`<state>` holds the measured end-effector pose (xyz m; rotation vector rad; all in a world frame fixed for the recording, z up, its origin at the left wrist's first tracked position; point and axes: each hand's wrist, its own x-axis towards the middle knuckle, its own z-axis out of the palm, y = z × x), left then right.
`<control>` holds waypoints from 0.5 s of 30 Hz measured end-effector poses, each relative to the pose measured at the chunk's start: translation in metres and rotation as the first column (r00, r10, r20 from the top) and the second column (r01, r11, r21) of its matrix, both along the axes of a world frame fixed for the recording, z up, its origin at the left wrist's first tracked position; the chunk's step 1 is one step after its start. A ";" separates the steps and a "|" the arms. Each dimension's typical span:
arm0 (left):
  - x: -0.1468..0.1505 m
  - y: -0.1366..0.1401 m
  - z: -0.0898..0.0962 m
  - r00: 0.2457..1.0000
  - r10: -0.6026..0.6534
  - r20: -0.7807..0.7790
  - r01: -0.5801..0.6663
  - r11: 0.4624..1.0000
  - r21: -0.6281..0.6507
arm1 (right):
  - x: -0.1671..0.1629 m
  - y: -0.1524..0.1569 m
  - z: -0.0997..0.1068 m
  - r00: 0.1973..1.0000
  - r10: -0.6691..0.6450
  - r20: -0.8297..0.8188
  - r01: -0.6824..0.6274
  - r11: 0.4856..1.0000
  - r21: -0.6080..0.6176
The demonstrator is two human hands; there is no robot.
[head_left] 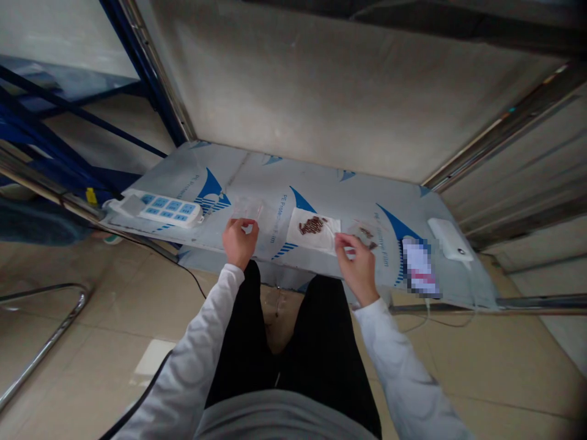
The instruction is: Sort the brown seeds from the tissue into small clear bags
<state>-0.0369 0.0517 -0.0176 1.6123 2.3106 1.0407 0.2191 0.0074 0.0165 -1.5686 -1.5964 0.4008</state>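
At the film-covered table (pixel 318 185), before a grey wall (pixel 343 104) — both hands (pixel 239 243) (pixel 360 272), fingers (pixel 239 223) pinched together, grip unclear

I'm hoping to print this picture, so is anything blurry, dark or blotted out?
Head view: soft and dim overall; right corners shadowy; pixel blocks cover a flat, pale object; clear plastic beyond the left hand barely stands out; the brown pieces lack crisp edges.

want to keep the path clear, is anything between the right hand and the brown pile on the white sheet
Nothing visible stands in the way: the right hand is at the right edge of the white sheet, and only that sheet shows between its fingertips and the brown pile.
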 end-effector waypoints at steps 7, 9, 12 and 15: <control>0.039 -0.049 0.035 0.976 -0.184 0.118 0.148 0.954 0.261 | -0.098 0.010 0.021 0.864 0.241 -0.441 -0.302 0.951 -0.071; 0.046 -0.062 0.042 0.972 -0.204 0.119 0.171 0.955 0.244 | -0.106 0.014 0.020 0.836 0.227 -0.500 -0.303 0.950 -0.075; 0.049 -0.075 0.048 0.960 -0.236 0.152 0.196 0.951 0.239 | -0.104 0.015 0.015 0.819 0.201 -0.537 -0.303 0.947 -0.108; 0.051 -0.082 0.049 0.947 -0.247 0.205 0.194 0.949 0.251 | -0.097 0.009 0.012 0.829 0.141 -0.542 -0.254 0.957 -0.140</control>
